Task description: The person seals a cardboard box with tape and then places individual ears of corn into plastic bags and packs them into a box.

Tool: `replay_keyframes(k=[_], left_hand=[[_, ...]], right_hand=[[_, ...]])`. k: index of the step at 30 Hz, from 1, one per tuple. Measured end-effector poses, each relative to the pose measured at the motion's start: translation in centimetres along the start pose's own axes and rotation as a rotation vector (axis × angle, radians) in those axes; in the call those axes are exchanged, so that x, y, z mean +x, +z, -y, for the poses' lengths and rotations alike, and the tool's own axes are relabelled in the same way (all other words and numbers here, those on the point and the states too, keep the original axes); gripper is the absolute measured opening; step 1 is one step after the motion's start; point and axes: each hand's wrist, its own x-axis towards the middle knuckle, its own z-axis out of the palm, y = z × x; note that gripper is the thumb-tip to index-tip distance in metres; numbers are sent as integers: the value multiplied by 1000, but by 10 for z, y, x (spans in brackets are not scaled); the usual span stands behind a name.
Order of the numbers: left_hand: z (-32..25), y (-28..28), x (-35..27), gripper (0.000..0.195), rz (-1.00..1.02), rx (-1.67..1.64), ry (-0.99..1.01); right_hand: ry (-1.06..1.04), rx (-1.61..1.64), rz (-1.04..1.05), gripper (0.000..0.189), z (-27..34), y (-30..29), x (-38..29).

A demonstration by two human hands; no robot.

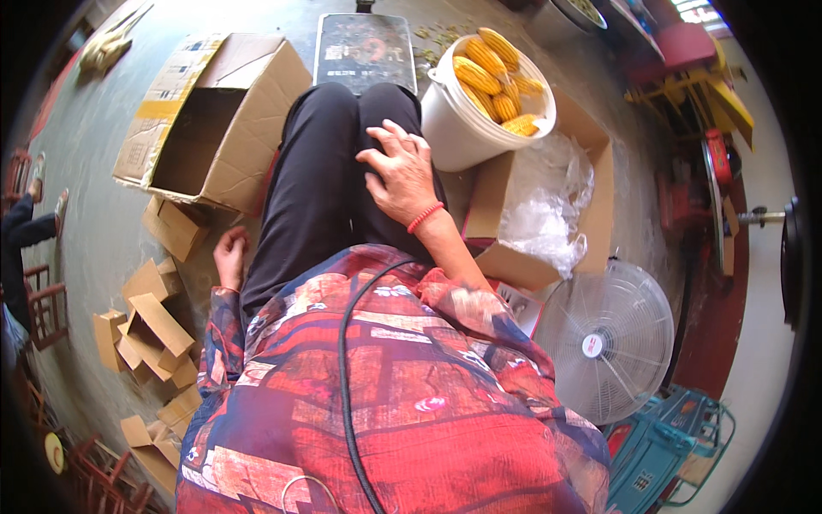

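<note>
My right hand [401,170], with a red beaded bracelet at the wrist, is over my right thigh in black trousers [314,186]. Its fingers are spread and nothing is in them. Down at my left side, my left hand [231,252] hangs beside the thigh with its fingers curled; whether it holds anything is hidden. Ahead of my knees lies a dark flat board [366,51] bearing writing. A white plastic bucket [443,128] filled with yellow corn cobs [485,58] stands just beyond my right hand. On the left is a large open cardboard box [250,128], dark inside.
Right of me, an open cardboard box [594,212] holds clear plastic bags [546,205], near a round fan [603,379] and a teal case [655,450]. Several small cardboard boxes [157,327] lie at left. Another person's legs [29,221] and wooden chairs [45,308] show at far left.
</note>
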Motion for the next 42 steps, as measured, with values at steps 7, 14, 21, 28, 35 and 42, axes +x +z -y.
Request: replay_keyframes(k=[7,14,21,28,35,42], left_hand=[[-210,106,47,17,71,-50,401],[-277,236,4,18,431,176,698],[-236,276,-24,21,484,583,1088],[-231,275,-25,18,429,573,1109],[-231,274,-28,23,462,626,1098],[-243,283,-33,21,469,676,1093]], right_hand=[[17,181,-130,23,-6,0,-7],[415,394,-354,28,-52,-20,-45],[846,-48,-464,53,-165,1,-208],[1354,-83,-361,72,-225,13,-290],[1582,-58,-139,73,-270,15,-310],[1198,994,-1176,53,-266,-60,-261]])
